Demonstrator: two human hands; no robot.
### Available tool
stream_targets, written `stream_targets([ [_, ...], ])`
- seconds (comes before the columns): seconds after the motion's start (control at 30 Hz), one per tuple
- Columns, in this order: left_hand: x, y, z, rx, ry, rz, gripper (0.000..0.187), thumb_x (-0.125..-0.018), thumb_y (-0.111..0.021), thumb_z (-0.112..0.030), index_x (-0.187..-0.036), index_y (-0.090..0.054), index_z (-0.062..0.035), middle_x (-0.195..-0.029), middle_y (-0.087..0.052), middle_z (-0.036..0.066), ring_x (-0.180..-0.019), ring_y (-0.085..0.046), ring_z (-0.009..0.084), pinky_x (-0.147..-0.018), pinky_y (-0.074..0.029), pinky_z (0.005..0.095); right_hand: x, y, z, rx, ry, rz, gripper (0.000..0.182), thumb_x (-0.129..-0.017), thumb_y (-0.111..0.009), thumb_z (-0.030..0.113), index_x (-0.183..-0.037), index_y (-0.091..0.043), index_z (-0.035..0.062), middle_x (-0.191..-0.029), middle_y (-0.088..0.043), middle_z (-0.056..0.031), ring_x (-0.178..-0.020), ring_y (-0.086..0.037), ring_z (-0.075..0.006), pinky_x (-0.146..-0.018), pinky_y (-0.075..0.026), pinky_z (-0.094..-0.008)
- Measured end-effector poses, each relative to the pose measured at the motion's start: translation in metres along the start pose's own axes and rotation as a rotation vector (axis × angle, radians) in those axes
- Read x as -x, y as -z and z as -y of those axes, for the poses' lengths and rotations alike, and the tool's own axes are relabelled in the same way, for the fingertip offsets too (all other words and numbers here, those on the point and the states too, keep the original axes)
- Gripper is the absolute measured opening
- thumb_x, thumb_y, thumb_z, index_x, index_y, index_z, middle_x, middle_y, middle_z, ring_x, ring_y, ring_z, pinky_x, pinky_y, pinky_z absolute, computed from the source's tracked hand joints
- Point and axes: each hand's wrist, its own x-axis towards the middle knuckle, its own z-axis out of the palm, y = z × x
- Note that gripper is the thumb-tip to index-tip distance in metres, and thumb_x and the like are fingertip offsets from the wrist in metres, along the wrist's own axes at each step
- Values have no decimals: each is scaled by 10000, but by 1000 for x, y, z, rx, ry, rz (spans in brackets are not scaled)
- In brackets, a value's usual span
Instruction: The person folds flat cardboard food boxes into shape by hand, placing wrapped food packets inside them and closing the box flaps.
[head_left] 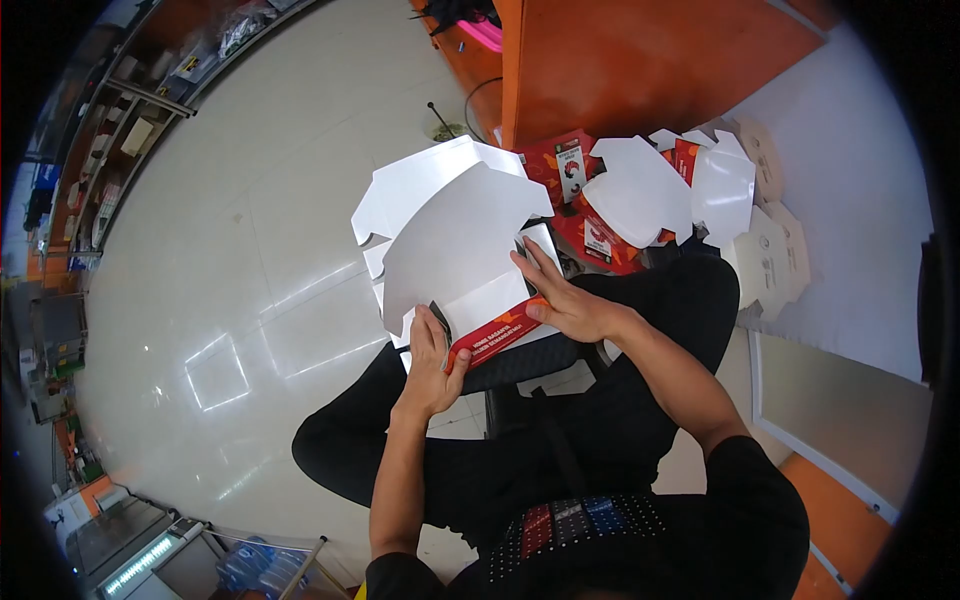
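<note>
A partly folded cardboard food box (465, 235) sits in front of me, with a white inside and a red printed front wall. Its large rear flap stands up. My left hand (432, 360) grips the left front corner, thumb on the red wall and fingers along the side. At the right front corner, my right hand (570, 300) presses its thumb on the red wall while its fingers rest over the side flap. Behind the box lies more white cardboard (400, 195), partly hidden by it. A black seat (520, 362) shows beneath.
Several red-and-white cartons (635, 190) are heaped to the right, near an orange panel (650, 70). Beige cardboard pieces (770, 255) lean by the pale wall. Loaded shelves (130, 130) line the far left, across the tiled floor (230, 250). Blue plastic bottles (262, 565) stand at lower left.
</note>
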Motion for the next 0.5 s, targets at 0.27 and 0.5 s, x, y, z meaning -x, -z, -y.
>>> stream_targets([
  [0.27,0,-9,13,-85,-84,-110,1040,-940,-631,-464,-1551,1,92,-1554,-150,421,-1444,-210,569,-1202,-204,557,4,-10,-11,150,94,-43,726,-1049,-506,366,-1635,-112,202,-1671,102,-212,-1535,-123,-440,-1202,-279,-480],
  [0.5,-2,-1,7,12,-133,-307,1359,-582,-948,-485,-1557,-125,-19,-1492,-300,346,-1409,-295,531,-1168,-287,555,23,17,16,314,64,-162,1072,-703,-877,186,-1600,-293,247,-1672,-24,-194,-1462,-292,-429,-1198,-316,-486],
])
